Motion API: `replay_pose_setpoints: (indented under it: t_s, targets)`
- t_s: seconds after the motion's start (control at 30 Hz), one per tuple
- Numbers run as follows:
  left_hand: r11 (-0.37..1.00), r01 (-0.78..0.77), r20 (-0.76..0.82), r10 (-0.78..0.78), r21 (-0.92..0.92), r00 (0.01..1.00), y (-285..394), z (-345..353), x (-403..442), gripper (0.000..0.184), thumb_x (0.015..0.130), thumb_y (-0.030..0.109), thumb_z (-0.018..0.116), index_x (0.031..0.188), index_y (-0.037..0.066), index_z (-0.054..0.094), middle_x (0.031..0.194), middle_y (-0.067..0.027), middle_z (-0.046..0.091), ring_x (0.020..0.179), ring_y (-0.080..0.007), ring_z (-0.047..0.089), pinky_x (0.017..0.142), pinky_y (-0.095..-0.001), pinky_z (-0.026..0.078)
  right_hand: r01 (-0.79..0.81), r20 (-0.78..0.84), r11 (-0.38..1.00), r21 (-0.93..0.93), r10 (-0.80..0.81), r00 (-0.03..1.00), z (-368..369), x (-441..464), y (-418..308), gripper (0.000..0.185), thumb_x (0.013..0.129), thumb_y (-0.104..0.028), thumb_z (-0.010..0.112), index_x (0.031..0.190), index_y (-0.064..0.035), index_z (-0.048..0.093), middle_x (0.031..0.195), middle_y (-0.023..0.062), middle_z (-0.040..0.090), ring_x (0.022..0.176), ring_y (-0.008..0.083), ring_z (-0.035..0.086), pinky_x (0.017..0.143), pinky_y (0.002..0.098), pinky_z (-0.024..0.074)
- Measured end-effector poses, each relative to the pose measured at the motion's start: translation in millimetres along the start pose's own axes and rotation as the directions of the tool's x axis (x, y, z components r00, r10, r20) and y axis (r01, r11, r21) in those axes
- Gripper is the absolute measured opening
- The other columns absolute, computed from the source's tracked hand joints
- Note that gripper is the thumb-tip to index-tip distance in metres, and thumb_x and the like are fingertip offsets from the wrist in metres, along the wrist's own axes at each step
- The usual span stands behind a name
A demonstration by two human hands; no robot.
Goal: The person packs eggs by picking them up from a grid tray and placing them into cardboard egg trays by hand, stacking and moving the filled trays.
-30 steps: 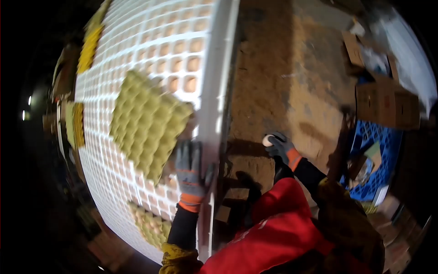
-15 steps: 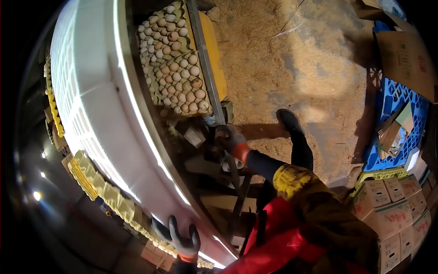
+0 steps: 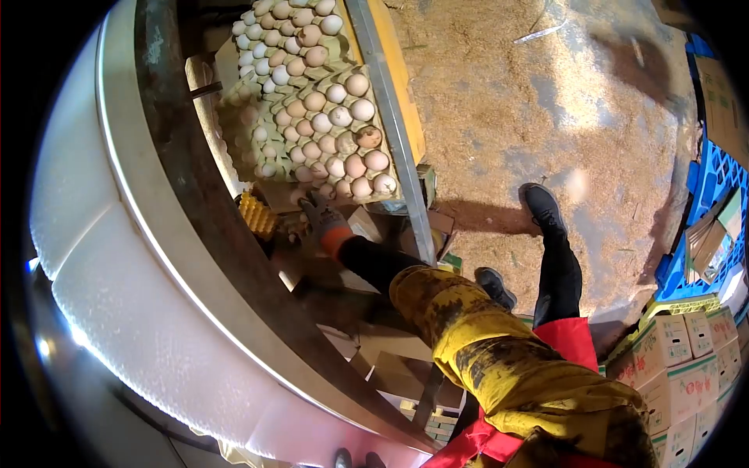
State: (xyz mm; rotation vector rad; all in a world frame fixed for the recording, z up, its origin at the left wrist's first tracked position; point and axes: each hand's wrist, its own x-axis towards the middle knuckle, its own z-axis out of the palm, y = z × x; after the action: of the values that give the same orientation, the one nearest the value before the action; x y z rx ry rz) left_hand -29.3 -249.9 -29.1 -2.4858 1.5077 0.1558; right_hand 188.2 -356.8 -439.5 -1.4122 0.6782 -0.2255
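My right hand (image 3: 328, 225), in a grey glove with an orange cuff, reaches to the lower left corner of the egg trays. Its fingers are closed at an egg (image 3: 298, 196) there, partly hiding it. Rows of white and brown eggs (image 3: 335, 143) sit in pulp trays (image 3: 341, 72) just above this hand. Of my left hand (image 3: 359, 460), only two dark gloved fingertips show at the bottom edge. They are apart, over the pale padded surface (image 3: 195, 374), with nothing seen between them.
A metal rail (image 3: 390, 117) borders the egg trays. Below my right arm lie open cardboard boxes (image 3: 402, 373), and a yellow egg tray (image 3: 256, 216) is beside my hand. Printed cartons (image 3: 690, 382) and a blue plastic pallet (image 3: 714, 179) stand at the right.
My right hand has moved from beside the rail to the corner of the egg trays. The view has shifted closer to the eggs, and my left hand has mostly left the frame.
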Motion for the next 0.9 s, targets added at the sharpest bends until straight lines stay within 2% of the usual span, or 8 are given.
replay_pose_setpoints:
  t_s: [0.13,0.3,0.33,0.5,0.6,0.67,0.73,0.9]
  targets:
    - [0.997,-0.072,0.017,0.072,0.035,0.997,-3.7,0.8,-13.4,0.042,0.083,0.012,0.069,0.123,0.007,0.059,0.135,-0.023,0.044,0.124,-0.0429,0.047,0.097,-0.0526,0.042,-0.111,0.159,0.993,0.033,0.104,0.982,-2.4,12.8,-8.6,0.069,0.086,-0.018,0.066,0.149,-0.0121,0.04,0.159,0.0235,0.025,0.136,0.0444,0.043,0.11,0.0455,0.0405]
    - [0.981,-0.172,0.008,0.172,0.084,0.985,-9.0,3.2,-36.9,0.034,0.082,0.012,0.072,0.115,0.008,0.063,0.127,-0.0185,0.053,0.115,-0.0383,0.057,0.089,-0.0489,0.051,0.056,-0.018,0.986,0.16,-0.054,0.998,-19.1,-100.3,-7.7,0.068,0.088,-0.024,0.065,0.149,-0.0102,0.04,0.151,0.0261,0.038,0.131,0.0433,0.049,0.106,0.0454,0.0452]
    - [0.98,-0.179,0.002,0.179,0.086,0.984,-8.0,7.9,-37.7,0.032,0.082,0.011,0.073,0.113,0.008,0.064,0.125,-0.0176,0.055,0.113,-0.0374,0.059,0.087,-0.0482,0.053,-0.142,0.135,0.965,0.219,0.114,0.984,-57.8,-132.1,-29.6,0.064,0.091,-0.026,0.063,0.149,-0.012,0.041,0.146,0.0225,0.046,0.131,0.0408,0.049,0.109,0.0447,0.0408]
    - [0.951,0.091,-0.083,-0.121,-0.296,0.989,-5.6,7.6,6.1,0.062,0.072,0.009,0.073,0.132,0.006,0.059,0.144,-0.0359,0.039,0.127,-0.0559,0.043,0.101,-0.0614,0.04,-0.379,0.156,0.796,0.473,0.347,0.925,-184.4,-252.6,-112.3,0.048,0.092,-0.014,0.062,0.138,-0.0044,0.053,0.122,0.0217,0.065,0.109,0.0328,0.065,0.095,0.039,0.0501]
    - [0.95,0.065,-0.172,-0.123,-0.305,0.977,-3.9,-7.6,30.9,0.052,0.073,0.012,0.077,0.123,0.006,0.065,0.133,-0.0305,0.054,0.115,-0.0518,0.054,0.096,-0.0532,0.047,-0.162,-0.051,0.967,0.198,0.175,0.983,-236.3,-277.5,-167.5,0.038,0.094,0.0,0.057,0.132,-0.0035,0.058,0.105,0.0048,0.066,0.091,0.0106,0.06,0.082,0.0254,0.049]
    - [0.918,0.064,-0.23,-0.165,-0.392,0.959,-5.2,-23.9,34.9,0.046,0.076,0.013,0.075,0.12,0.006,0.066,0.13,-0.0242,0.059,0.116,-0.0454,0.057,0.098,-0.0506,0.047,-0.192,0.005,0.901,0.389,0.206,0.979,-266.0,-276.9,-223.4,0.037,0.097,-0.001,0.055,0.133,-0.0032,0.059,0.1,-0.0001,0.063,0.077,0.0082,0.055,0.077,0.0236,0.0487]
    - [0.898,0.007,-0.305,-0.156,-0.439,0.939,-5.2,-32.0,22.6,0.048,0.074,0.01,0.073,0.122,0.007,0.067,0.133,-0.0214,0.057,0.121,-0.0425,0.055,0.101,-0.052,0.045,0.146,0.02,0.914,0.378,-0.166,0.986,-272.4,-273.6,-270.5,0.041,0.097,-0.01,0.059,0.136,-0.001,0.055,0.096,-0.0026,0.059,0.071,0.0041,0.049,0.064,0.0192,0.0426]
    - [0.792,0.161,-0.417,-0.469,-0.589,0.779,-1.5,-82.9,-72.8,0.05,0.071,0.007,0.074,0.12,0.002,0.066,0.122,-0.0202,0.064,0.113,-0.0402,0.06,0.099,-0.0507,0.047,0.511,0.274,0.856,-0.072,-0.476,0.836,-199.1,-226.9,-393.0,0.058,0.091,-0.009,0.065,0.145,-0.0013,0.043,0.133,0.0171,0.056,0.119,0.0292,0.055,0.1,0.0392,0.0455]
